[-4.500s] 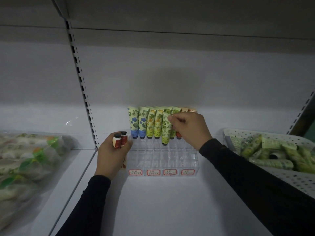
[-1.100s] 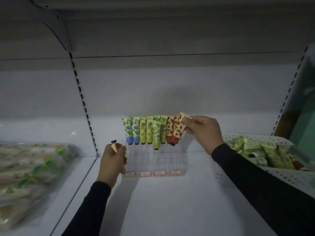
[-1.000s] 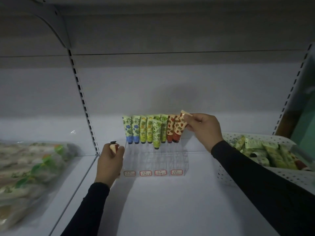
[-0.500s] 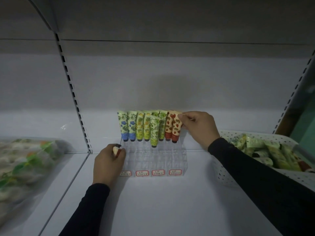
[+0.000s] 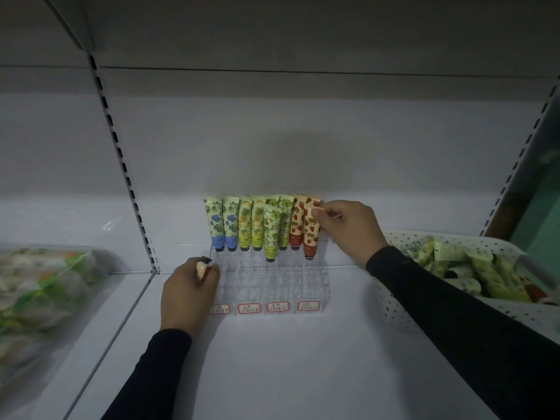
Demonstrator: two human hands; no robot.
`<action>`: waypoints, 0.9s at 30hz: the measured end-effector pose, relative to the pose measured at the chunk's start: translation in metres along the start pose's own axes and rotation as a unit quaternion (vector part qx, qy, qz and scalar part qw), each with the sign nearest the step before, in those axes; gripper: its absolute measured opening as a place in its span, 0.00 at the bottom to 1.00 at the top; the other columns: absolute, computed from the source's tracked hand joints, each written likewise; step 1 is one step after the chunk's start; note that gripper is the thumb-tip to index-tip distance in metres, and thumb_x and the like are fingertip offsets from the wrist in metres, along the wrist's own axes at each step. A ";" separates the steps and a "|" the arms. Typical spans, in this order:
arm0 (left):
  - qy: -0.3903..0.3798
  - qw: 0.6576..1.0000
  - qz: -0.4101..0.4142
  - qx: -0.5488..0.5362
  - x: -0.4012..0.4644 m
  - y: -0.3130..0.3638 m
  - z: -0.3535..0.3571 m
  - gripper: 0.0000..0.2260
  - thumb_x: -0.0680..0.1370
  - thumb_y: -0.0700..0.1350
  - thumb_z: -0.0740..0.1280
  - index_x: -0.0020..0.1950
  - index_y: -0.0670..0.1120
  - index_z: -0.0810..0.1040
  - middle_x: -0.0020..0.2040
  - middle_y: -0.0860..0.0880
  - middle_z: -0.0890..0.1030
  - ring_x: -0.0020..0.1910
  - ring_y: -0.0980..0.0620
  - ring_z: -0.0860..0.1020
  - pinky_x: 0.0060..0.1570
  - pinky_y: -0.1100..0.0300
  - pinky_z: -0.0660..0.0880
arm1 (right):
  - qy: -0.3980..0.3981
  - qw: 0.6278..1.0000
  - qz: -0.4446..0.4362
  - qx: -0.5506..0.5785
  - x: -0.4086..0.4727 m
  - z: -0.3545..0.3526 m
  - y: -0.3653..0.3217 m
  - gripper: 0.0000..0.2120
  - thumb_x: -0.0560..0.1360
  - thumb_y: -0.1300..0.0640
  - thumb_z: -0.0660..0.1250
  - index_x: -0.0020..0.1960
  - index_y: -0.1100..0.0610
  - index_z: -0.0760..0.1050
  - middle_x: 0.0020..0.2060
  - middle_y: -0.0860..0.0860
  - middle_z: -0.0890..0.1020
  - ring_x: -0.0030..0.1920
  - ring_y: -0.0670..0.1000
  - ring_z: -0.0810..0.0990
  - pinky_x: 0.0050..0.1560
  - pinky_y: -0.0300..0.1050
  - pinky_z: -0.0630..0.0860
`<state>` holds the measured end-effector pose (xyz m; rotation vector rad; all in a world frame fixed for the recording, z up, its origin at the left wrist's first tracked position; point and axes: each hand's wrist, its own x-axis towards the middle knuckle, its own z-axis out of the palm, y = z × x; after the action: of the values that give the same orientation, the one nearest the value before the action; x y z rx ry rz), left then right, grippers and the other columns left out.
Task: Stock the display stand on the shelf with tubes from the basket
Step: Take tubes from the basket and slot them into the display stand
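The red tube point(image 5: 311, 231) stands cap down, long axis upright, at the right end of the stand point(image 5: 272, 283), in the row just in front of the far row of tubes. The right hand point(image 5: 348, 228) pinches its top edge between thumb and fingers, so this tube seems to be settling into its slot. The far row point(image 5: 251, 221) runs blue, yellow, green, then red from left to right, with one green tube point(image 5: 271, 234) a row nearer.

The left hand point(image 5: 188, 292) rests against the stand's left side, fingers curled round a spare tube point(image 5: 202, 268), cap up. That spare lies to the left of the open slots, which are right beside it, so the left hand is nearer to them; the right would have to come across.

The basket point(image 5: 394, 310) sits right of the stand on the shelf point(image 5: 288, 359), well stocked. A bag point(image 5: 45, 286) lies far left.
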<state>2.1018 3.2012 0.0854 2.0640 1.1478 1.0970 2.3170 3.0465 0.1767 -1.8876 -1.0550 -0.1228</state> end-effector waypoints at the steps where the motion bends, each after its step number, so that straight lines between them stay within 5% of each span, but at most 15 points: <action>1: 0.000 1.000 0.001 0.000 0.000 0.000 0.000 0.05 0.79 0.46 0.66 0.44 0.47 0.77 0.36 0.52 0.77 0.36 0.54 0.72 0.37 0.59 0.64 | 0.003 1.000 0.001 0.000 0.000 0.000 0.000 0.11 0.77 0.52 0.68 0.53 0.57 0.83 0.47 0.51 0.85 0.46 0.48 0.82 0.53 0.42 0.78; 5: -0.004 1.000 -0.003 0.006 0.001 -0.002 0.001 0.04 0.79 0.47 0.66 0.47 0.47 0.77 0.40 0.48 0.79 0.39 0.49 0.74 0.40 0.58 0.65 | 0.009 1.000 -0.002 -0.013 0.001 0.001 -0.001 0.12 0.77 0.53 0.68 0.56 0.56 0.83 0.49 0.50 0.85 0.47 0.45 0.81 0.51 0.34 0.73; 12: -0.007 1.000 -0.002 0.004 0.001 -0.002 0.000 0.04 0.79 0.46 0.66 0.47 0.47 0.78 0.40 0.48 0.79 0.40 0.49 0.74 0.41 0.58 0.65 | 0.040 0.999 -0.031 -0.016 0.002 -0.002 -0.010 0.10 0.77 0.52 0.67 0.49 0.55 0.85 0.43 0.47 0.85 0.42 0.43 0.80 0.41 0.23 0.69; 21: -0.005 1.000 -0.008 0.000 0.000 -0.003 0.001 0.05 0.79 0.47 0.66 0.46 0.47 0.77 0.39 0.48 0.79 0.40 0.48 0.74 0.41 0.57 0.65 | 0.030 0.997 -0.063 -0.042 -0.002 0.012 -0.010 0.11 0.77 0.52 0.67 0.50 0.57 0.85 0.42 0.54 0.85 0.43 0.52 0.80 0.49 0.44 0.74; 27: -0.006 1.000 -0.004 0.007 0.001 -0.002 0.001 0.05 0.79 0.47 0.66 0.45 0.47 0.77 0.39 0.48 0.79 0.39 0.49 0.74 0.40 0.58 0.65 | 0.014 0.997 -0.060 -0.050 0.000 0.015 -0.011 0.11 0.77 0.51 0.67 0.49 0.56 0.85 0.40 0.52 0.85 0.42 0.51 0.81 0.48 0.43 0.74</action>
<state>2.1019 3.2029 0.0832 2.0731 1.1596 1.0739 2.3045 3.0596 0.1756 -1.9052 -1.1617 -0.2750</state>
